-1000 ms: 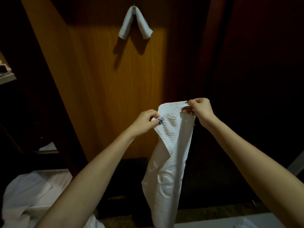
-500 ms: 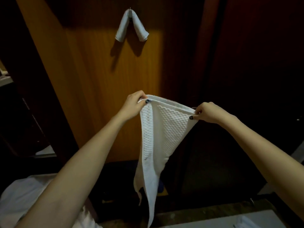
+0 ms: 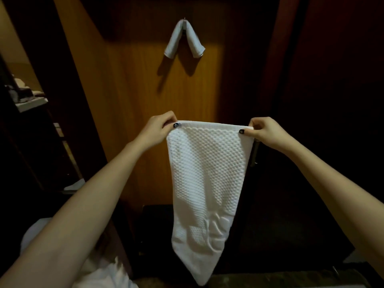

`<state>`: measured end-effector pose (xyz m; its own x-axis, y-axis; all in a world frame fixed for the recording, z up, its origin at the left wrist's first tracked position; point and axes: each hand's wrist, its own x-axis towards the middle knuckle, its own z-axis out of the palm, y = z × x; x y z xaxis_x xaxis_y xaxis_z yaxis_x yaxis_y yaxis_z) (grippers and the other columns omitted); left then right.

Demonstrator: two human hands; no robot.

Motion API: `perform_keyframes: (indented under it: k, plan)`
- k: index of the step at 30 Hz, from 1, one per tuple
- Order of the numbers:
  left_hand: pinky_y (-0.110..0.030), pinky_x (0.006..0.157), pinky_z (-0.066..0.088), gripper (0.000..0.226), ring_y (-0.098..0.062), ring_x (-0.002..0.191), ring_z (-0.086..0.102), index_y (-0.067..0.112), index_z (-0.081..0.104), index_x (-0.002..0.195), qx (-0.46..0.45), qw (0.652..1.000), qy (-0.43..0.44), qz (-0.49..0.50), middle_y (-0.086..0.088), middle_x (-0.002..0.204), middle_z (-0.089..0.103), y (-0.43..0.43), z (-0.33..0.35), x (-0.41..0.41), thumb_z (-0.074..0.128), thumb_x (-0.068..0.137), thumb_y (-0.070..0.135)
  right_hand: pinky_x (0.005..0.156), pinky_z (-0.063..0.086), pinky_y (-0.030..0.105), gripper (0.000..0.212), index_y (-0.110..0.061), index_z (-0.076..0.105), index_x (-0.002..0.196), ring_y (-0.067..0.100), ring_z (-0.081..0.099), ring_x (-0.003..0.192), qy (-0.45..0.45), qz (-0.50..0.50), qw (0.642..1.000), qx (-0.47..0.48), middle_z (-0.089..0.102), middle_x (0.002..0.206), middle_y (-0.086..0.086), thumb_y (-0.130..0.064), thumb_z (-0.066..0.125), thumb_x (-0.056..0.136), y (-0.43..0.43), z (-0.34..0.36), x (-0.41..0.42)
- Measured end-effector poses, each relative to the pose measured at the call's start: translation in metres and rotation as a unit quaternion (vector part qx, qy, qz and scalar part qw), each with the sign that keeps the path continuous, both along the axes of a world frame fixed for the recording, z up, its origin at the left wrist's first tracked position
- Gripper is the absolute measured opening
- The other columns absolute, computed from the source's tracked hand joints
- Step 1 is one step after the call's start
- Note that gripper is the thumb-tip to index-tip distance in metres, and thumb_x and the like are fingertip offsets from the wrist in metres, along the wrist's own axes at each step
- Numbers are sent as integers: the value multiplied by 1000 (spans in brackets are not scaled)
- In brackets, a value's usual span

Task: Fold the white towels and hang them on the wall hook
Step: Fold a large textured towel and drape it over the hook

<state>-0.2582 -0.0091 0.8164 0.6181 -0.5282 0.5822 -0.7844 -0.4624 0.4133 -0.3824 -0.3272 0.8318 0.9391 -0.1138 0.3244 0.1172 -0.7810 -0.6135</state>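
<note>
A white textured towel hangs flat in front of me, its top edge stretched level. My left hand pinches the top left corner and my right hand pinches the top right corner. The towel narrows to a point near the bottom of the view. High on the wooden wall panel, a folded white towel drapes over a small metal hook, both ends hanging down.
The wooden panel stands straight ahead, with a dark door and its metal handle to the right. Shelves with items are at the left. White fabric lies at the bottom left.
My hands have moved apart and levelled out. The towel, bunched and twisted a second ago, now hangs spread flat between them.
</note>
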Motion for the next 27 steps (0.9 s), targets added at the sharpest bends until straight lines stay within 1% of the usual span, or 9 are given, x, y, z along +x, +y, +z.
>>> perform_keyframes:
  k: [3, 7, 10, 12, 15, 20, 22, 24, 27]
  plan:
    - [-30, 59, 34, 5, -9, 63, 47, 13, 56, 87, 5, 1000, 12, 4, -3, 73, 59, 0, 2, -1, 58, 91, 14, 58, 46, 34, 26, -18, 54, 71, 16, 56, 66, -30, -12, 999, -27, 59, 73, 1, -31, 64, 91, 3, 4, -2]
    - [-20, 51, 43, 12, 0, 57, 51, 12, 55, 93, -50, 983, 166, -63, 2, 70, 56, -6, 9, -8, 65, 88, 8, 52, 38, 30, 24, -18, 46, 76, 14, 49, 60, -66, -36, 994, -82, 53, 71, 1, -22, 61, 93, -2, 5, -8]
    - [-15, 55, 47, 25, 2, 59, 58, 11, 61, 108, -8, 962, 257, -89, 3, 73, 61, -10, 16, -15, 68, 85, 5, 49, 34, 30, 27, -20, 40, 75, 14, 45, 57, -72, -61, 991, -91, 50, 67, 1, -21, 59, 95, -8, -2, -12]
    - [-12, 60, 48, 19, 4, 66, 62, 15, 68, 101, 27, 954, 280, -104, 8, 82, 67, -13, 16, -19, 69, 84, 8, 52, 36, 33, 22, -16, 42, 81, 18, 48, 59, -60, -85, 989, -108, 51, 69, 3, -23, 56, 95, -12, -6, -14]
    - [-12, 58, 47, 7, 3, 63, 60, 14, 71, 91, 16, 960, 267, -83, 6, 80, 68, -17, 11, -23, 68, 86, 10, 54, 41, 34, 16, -17, 44, 88, 20, 53, 64, -21, -88, 983, -161, 55, 75, 3, -25, 55, 96, -19, -7, -18]
    - [-26, 58, 41, 10, -11, 59, 53, 9, 65, 82, 29, 985, 172, -14, 0, 67, 60, -17, 5, -21, 64, 90, 14, 53, 42, 20, 27, -29, 42, 75, 8, 62, 69, -12, -13, 995, -103, 61, 79, -3, -25, 57, 97, -24, 0, -27]
    - [-28, 57, 37, 12, -11, 58, 51, 12, 62, 78, 19, 988, 151, -1, 3, 65, 58, -19, 3, -20, 63, 90, 15, 52, 44, 23, 28, -29, 42, 74, 9, 61, 67, -28, -24, 994, -101, 60, 75, -3, -25, 58, 96, -22, 0, -25]
    - [-29, 57, 34, 13, -13, 61, 50, 15, 59, 75, 12, 991, 129, 34, 3, 66, 57, -24, 0, -19, 62, 88, 16, 48, 37, 27, 26, -27, 40, 77, 11, 55, 60, -43, -66, 988, -134, 55, 70, -3, -26, 59, 94, -19, -4, -21]
    - [-30, 58, 33, 8, -20, 67, 54, 15, 62, 76, 11, 987, 103, 119, -1, 70, 59, -40, -16, -21, 61, 84, 15, 49, 37, 32, 19, -21, 41, 95, 20, 55, 60, -22, -124, 970, -209, 60, 75, 4, -30, 57, 93, -9, -18, -14]
